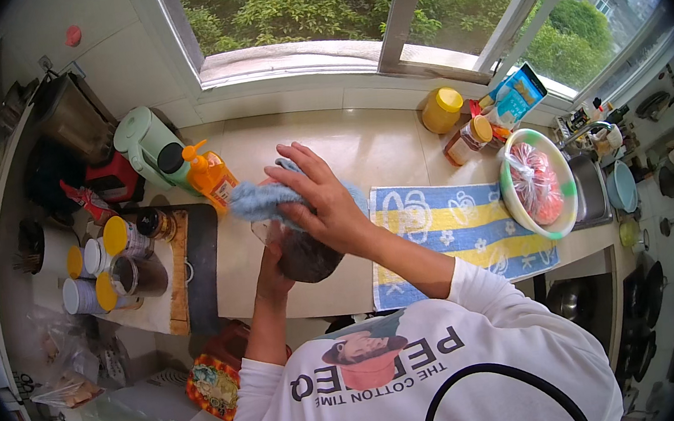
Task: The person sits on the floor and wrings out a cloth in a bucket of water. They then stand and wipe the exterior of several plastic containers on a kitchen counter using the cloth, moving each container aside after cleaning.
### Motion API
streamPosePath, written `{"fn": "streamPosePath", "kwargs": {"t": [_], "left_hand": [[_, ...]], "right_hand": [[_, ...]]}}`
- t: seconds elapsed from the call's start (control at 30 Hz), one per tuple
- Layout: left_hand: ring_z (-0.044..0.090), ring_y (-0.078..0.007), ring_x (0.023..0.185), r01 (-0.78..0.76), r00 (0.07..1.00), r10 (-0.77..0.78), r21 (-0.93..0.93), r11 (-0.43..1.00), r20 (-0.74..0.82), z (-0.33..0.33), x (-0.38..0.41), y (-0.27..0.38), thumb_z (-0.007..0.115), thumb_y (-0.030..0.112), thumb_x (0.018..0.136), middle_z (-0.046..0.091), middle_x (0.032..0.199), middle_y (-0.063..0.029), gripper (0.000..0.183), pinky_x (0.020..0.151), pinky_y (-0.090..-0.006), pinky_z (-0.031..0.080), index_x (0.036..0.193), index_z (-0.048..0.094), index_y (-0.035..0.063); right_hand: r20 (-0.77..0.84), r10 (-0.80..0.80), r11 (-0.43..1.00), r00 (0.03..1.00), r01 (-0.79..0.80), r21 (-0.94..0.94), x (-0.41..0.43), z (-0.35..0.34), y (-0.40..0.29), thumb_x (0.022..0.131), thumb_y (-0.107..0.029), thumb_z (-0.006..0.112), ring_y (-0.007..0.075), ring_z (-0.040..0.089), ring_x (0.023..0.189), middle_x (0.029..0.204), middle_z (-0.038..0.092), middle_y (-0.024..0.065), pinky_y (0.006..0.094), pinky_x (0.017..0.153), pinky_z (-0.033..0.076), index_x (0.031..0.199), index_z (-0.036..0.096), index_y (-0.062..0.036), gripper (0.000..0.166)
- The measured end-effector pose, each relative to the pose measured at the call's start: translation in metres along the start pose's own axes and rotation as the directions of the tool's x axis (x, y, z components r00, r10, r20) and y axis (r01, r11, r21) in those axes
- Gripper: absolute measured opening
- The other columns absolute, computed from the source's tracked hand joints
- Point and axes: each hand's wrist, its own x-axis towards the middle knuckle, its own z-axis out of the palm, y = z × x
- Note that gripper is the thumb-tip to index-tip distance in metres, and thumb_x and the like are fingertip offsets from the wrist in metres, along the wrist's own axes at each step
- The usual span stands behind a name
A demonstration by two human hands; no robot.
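Observation:
My left hand [274,275] grips the side of a clear jar with dark contents [313,262], tilted above the countertop. Over the jar's upper end my right hand [327,205] presses a fluffy light blue cloth [255,201], its fingers spread along the fabric. Hand and cloth mostly hide the top of the jar, so I cannot tell whether a lid is on. Just left of the cloth stands an orange pump bottle [215,177]. To the right lies a blue and yellow patterned towel [433,231].
A black-edged board [199,263] on the left has several jars near it. Behind are a pale green pitcher [142,139] and a black-capped bottle [172,159]. At right, a basin [566,184] with bagged pink items partly covers the towel near the sink [591,197]. A yellow-lidded jar [442,110] stands under the window.

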Motion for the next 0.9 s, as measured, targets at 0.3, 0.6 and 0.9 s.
{"fn": "streamPosePath", "kwargs": {"t": [0.3, 0.6, 0.9], "left_hand": [[0.042, -0.0286, 0.121, 0.039, 0.999, -0.035, -0.192, 0.981, 0.024, 0.014, -0.004, -0.001, 0.064, 0.054, 0.074, 0.036, 0.136, -0.0173, 0.097, 0.100, -0.0438, 0.037, 0.144, 0.011, 0.0137], [0.045, -0.0292, 0.119, 0.013, 0.998, -0.019, -0.107, 0.994, -0.062, 0.001, 0.000, -0.014, 0.041, 0.062, 0.083, 0.035, 0.137, -0.0155, 0.086, 0.100, -0.0416, 0.038, 0.143, 0.015, 0.0065], [0.051, -0.0295, 0.111, 0.011, 0.997, -0.023, 0.172, 0.985, 0.068, 0.020, 0.008, 0.003, 0.050, 0.063, 0.079, 0.045, 0.128, -0.0181, 0.088, 0.095, -0.0445, 0.041, 0.144, 0.015, 0.0153]], "right_hand": [[0.250, 0.148, 0.719, 0.957, -0.277, 0.637, -0.001, -0.004, 0.035, 0.089, -0.018, 0.055, 0.0207, 0.036, 0.126, 0.135, 0.042, 0.0105, 0.0324, 0.103, 0.029, 0.129, 0.047, -0.0087, 0.042], [0.459, 0.310, 0.286, 0.833, -0.542, 0.790, -0.019, 0.006, 0.055, 0.093, -0.026, 0.050, 0.0087, 0.048, 0.098, 0.109, 0.055, 0.0001, 0.0255, 0.086, 0.041, 0.126, 0.048, -0.0055, 0.039], [0.332, 0.495, 0.334, 0.803, -0.529, 0.780, -0.047, 0.025, 0.074, 0.092, -0.018, 0.052, 0.0068, 0.053, 0.087, 0.098, 0.059, 0.0002, 0.0225, 0.074, 0.046, 0.118, 0.052, -0.0040, 0.030]]}}
